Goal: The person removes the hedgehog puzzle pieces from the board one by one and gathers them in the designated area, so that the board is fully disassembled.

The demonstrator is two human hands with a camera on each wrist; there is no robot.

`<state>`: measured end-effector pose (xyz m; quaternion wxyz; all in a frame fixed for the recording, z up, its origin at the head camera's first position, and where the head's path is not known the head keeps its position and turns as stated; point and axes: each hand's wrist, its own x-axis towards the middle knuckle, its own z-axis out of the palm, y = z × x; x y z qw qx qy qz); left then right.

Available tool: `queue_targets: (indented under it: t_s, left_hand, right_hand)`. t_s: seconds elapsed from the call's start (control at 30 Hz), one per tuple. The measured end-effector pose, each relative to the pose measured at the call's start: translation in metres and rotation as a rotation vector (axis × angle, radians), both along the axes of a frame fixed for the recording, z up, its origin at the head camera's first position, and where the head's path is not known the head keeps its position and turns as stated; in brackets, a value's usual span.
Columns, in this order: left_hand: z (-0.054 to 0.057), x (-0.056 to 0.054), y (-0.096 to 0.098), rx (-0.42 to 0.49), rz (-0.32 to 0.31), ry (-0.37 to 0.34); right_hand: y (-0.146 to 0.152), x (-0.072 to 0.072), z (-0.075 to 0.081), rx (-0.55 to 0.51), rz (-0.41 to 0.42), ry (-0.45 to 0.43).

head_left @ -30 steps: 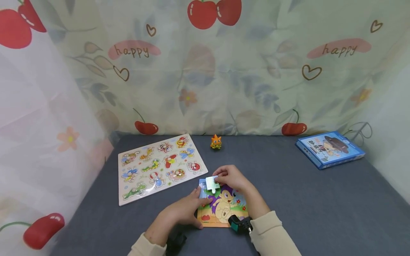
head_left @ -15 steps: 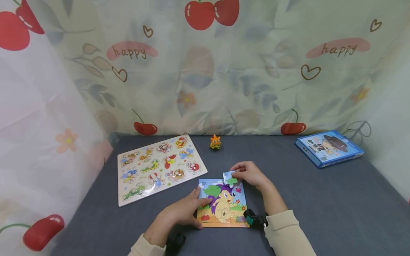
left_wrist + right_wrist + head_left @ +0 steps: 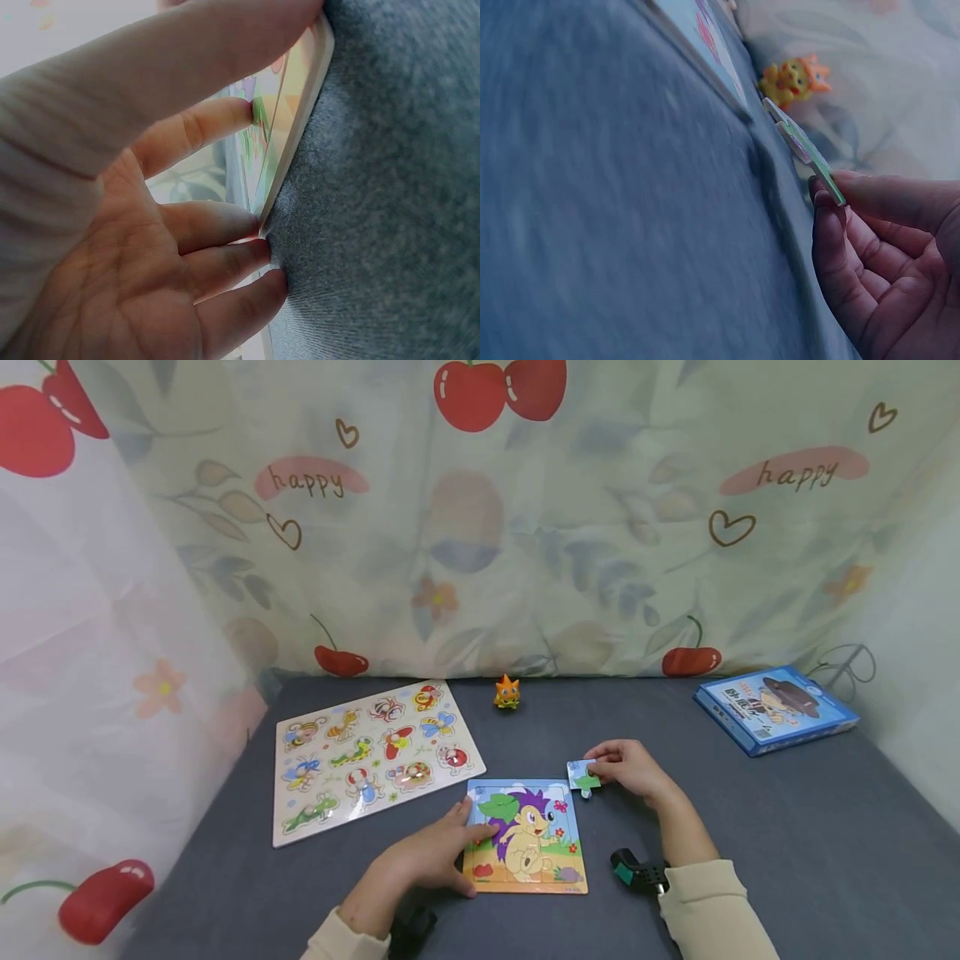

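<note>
A square hedgehog jigsaw puzzle (image 3: 525, 852) lies flat on the dark table. My left hand (image 3: 435, 852) rests along its left side, the thumb at the near corner and the index finger reaching onto the picture. In the left wrist view, the other fingertips (image 3: 255, 247) meet the board's edge (image 3: 300, 135). Right of the puzzle's far corner, my right hand (image 3: 630, 768) pinches a puzzle piece (image 3: 581, 775), blue with a green leaf, between thumb and fingers. The right wrist view shows that piece (image 3: 802, 142) nearly edge-on and tilted.
An insect peg puzzle board (image 3: 375, 760) lies at the left, its near-right corner close to the jigsaw. A small orange toy figure (image 3: 507, 692) stands at the back, and a blue box (image 3: 776, 710) lies back right. A patterned curtain (image 3: 525, 568) hangs behind the table.
My right hand has moved right with the piece, from over the puzzle's upper left to beyond its far right corner. The piece has turned from its pale side to its printed side.
</note>
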<state>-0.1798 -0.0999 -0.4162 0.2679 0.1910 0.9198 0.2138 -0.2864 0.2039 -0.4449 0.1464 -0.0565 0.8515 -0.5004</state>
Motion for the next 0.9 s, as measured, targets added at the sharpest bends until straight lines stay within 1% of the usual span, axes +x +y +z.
queue_targets:
  t_s: [0.4,0.63,0.9]
  left_hand:
    - [-0.002,0.000,-0.001,0.003,-0.004,0.004]
    - [-0.001,0.001,-0.001,0.001,-0.002,0.009]
    - [-0.003,-0.001,0.000,-0.004,-0.003,0.011]
  right_hand:
    - [0.031,0.002,0.000,0.001,-0.042,0.015]
    - [0.042,0.002,-0.002,-0.002,-0.070,0.001]
    - [0.050,0.003,-0.004,-0.001,-0.058,-0.021]
